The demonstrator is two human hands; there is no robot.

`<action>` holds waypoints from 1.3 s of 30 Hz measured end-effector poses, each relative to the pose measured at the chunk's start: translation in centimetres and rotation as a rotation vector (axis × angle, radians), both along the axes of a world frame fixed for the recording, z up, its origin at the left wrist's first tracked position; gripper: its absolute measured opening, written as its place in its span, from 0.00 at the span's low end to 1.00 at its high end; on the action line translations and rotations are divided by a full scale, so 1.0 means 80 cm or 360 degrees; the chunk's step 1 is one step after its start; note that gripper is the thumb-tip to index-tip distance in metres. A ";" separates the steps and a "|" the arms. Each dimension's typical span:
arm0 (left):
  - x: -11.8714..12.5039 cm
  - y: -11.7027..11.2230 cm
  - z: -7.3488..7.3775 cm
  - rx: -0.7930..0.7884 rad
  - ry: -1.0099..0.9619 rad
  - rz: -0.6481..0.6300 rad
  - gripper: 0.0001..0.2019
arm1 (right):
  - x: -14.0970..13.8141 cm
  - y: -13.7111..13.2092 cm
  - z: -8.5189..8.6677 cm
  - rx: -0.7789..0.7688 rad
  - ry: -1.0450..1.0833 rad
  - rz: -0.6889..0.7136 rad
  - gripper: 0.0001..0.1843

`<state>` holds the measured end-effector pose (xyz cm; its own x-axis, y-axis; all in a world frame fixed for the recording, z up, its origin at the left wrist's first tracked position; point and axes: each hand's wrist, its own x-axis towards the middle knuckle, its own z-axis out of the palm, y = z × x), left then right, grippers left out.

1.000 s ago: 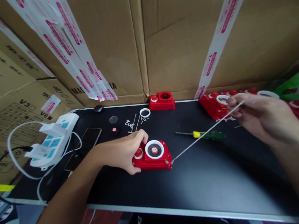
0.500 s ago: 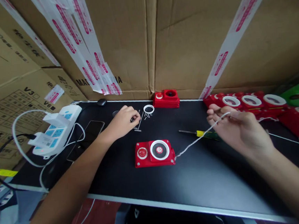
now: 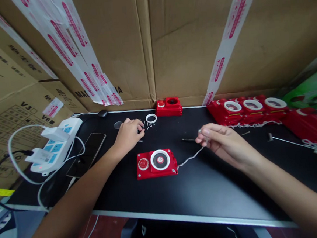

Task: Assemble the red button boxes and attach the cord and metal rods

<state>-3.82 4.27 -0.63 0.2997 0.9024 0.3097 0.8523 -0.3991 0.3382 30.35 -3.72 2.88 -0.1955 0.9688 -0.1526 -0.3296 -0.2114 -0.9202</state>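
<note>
A red box-shaped device [image 3: 156, 163] with a white ring and a round red button lies on the black table [image 3: 203, 189]. A white string [image 3: 191, 157] runs from its right end up to my right hand [image 3: 225, 144], whose fingers are pinched closed on it. My left hand [image 3: 128, 134] rests farther back, fingers curled over small metal screws [image 3: 148, 125] beside a loose white ring [image 3: 151, 118]. The screwdriver's metal tip [image 3: 187, 140] shows just left of my right hand; the rest of it is hidden behind the hand.
A row of red devices [image 3: 246, 109] lines the back right, and one more [image 3: 169, 107] sits against the cardboard wall. A white power strip [image 3: 52, 145] with cables and a phone [image 3: 87, 154] lie at the left. A metal rod [image 3: 290, 141] lies at the right.
My left hand let go of the red device and moved back to the screws. My right hand came down and left with the string, which has gone slack.
</note>
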 end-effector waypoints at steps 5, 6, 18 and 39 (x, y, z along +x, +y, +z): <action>0.003 -0.002 -0.002 -0.0010 -0.0088 0.0101 0.12 | -0.005 -0.006 0.001 -0.0033 0.0045 -0.0009 0.12; 0.004 -0.002 -0.002 0.0000 -0.0105 0.0121 0.12 | -0.005 -0.007 0.002 -0.0032 0.0054 -0.0001 0.12; 0.004 -0.018 0.032 0.0143 -0.0144 0.0058 0.06 | 0.003 -0.003 0.003 0.0444 -0.0564 0.0054 0.11; 0.026 -0.057 0.065 0.0434 -0.0723 -0.0190 0.19 | 0.065 -0.006 -0.007 0.0519 -0.2191 0.1061 0.10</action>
